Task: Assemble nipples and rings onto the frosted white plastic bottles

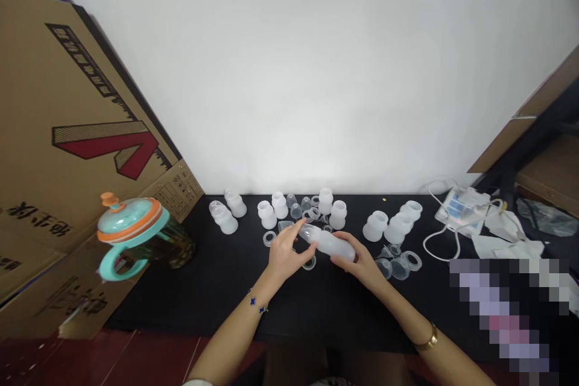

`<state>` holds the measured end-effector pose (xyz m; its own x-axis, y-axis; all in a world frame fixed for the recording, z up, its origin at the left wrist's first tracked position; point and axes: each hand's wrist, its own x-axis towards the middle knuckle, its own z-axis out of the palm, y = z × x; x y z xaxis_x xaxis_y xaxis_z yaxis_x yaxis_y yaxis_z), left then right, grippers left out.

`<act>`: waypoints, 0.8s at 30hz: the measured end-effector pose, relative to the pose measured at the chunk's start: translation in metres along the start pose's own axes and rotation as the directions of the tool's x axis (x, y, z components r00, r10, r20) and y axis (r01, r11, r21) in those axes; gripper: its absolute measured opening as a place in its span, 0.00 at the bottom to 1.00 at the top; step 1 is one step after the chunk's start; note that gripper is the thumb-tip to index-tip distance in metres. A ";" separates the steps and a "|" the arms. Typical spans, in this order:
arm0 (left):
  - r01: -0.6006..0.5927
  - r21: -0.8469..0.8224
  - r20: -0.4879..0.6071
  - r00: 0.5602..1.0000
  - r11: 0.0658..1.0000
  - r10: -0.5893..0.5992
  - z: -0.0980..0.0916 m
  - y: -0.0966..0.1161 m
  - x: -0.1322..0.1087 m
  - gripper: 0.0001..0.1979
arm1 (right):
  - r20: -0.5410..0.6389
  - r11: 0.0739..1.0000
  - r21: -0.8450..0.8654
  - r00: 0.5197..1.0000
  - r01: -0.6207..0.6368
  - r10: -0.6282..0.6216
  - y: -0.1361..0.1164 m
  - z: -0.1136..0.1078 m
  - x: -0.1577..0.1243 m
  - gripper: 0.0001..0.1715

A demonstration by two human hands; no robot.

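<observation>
A white baby bottle (335,245) with a clear cap (309,232) lies tilted between my two hands, its cap end pointing left. Curled at the cap end is my left hand (286,248), thumb and fingers closed on it. My right hand (360,259) grips the lower body of the same bottle. Around them on the black table lie clear caps (295,211) and a ring (269,238). Two capped bottles (224,219) stand to the left. Open white bottles (266,215) stand behind my hands, and more open bottles (375,226) are at the right.
A large jug with a teal lid (131,220) and dark contents stands at the left before a cardboard box (67,120). Clear caps and rings (400,268) lie right of my right hand. A white cable (446,235) and papers (506,247) occupy the table's right end.
</observation>
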<state>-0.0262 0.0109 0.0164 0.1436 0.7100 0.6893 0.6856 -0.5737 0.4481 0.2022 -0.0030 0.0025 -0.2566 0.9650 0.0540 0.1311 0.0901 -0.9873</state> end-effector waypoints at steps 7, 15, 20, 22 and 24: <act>-0.005 -0.065 0.005 1.000 0.998 0.005 -0.001 0.001 -0.003 0.28 | 0.051 0.980 0.177 0.995 -0.090 0.082 0.002 0.001 0.006 0.32; -0.010 -0.118 0.109 0.994 0.993 0.023 -0.003 0.003 -0.003 0.33 | 0.078 0.984 0.139 0.992 -0.107 0.097 0.006 0.000 0.006 0.30; 0.045 -0.034 0.126 0.991 0.998 -0.040 0.000 0.000 -0.004 0.34 | -0.039 0.995 -0.085 0.998 0.054 -0.058 0.002 -0.001 0.002 0.30; 0.083 0.003 0.130 0.988 0.997 -0.083 0.001 -0.001 -0.005 0.34 | -0.071 0.978 -0.168 0.988 0.120 -0.134 0.000 -0.002 0.001 0.29; 0.111 0.027 0.135 0.984 0.993 -0.114 0.001 -0.001 -0.005 0.34 | -0.086 0.958 -0.229 0.977 0.173 -0.197 -0.001 -0.002 0.000 0.28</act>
<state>-0.0264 0.0081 0.0116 0.1598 0.8196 0.5502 0.7163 -0.4798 0.5067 0.2036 -0.0023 0.0038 -0.1941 0.9459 0.2598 0.3008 0.3095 -0.9021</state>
